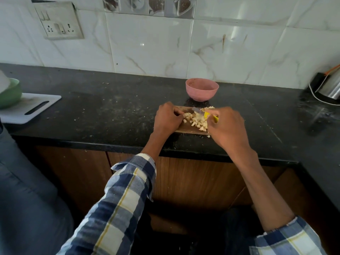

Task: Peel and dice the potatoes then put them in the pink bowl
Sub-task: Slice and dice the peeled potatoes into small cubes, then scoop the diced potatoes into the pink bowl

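A small wooden cutting board [185, 128] lies on the black counter, with a heap of pale diced potato [197, 120] on it. My left hand [168, 119] rests at the board's left end, fingers curled beside the dice; whether it holds a piece is hidden. My right hand [228, 128] grips a yellow-handled knife [207, 115], its blade lying over the potato pieces. The pink bowl [202, 89] stands just behind the board near the wall, and it looks empty.
At the far left a white cutting board [29, 110] carries a green bowl [10, 93]. A steel kettle [331, 87] with a white cord sits at the far right. The counter's front edge [110, 146] runs just below my wrists. Crumbs dot the counter.
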### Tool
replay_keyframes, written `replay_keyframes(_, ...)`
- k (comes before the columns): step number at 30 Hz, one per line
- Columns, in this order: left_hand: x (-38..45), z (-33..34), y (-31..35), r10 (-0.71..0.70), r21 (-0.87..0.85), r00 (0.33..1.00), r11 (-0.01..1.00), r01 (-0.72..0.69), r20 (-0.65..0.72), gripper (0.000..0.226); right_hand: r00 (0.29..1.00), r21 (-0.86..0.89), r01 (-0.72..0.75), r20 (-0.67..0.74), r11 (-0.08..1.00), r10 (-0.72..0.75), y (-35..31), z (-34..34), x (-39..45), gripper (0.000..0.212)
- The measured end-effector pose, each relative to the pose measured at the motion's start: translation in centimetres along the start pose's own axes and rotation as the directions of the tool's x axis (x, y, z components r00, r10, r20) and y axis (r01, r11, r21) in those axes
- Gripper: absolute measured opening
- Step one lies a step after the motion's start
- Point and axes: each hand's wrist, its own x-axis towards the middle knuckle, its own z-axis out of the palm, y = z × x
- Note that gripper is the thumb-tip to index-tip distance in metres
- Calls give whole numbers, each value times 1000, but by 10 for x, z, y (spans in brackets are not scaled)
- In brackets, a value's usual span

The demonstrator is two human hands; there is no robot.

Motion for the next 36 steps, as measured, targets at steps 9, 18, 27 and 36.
replay_keyframes(9,-7,-4,12,165,22,986,986,-166,34,19,963,378,-172,-131,910,236,87,13,3,28)
replay_keyframes(18,-1,5,26,103,46,976,992,-114,192,36,890,122,-430,-108,895,442,149,13,24,21)
replay_keyframes(27,19,22,39,-30,-144,963,987,71,269,44,921,-63,-295,-283,953,267,121,25,47,15)
replay_keyframes(36,32,36,48,-2,-190,935,979,74,354,61,911,529,-254,412,809,16,104,52,132,64)
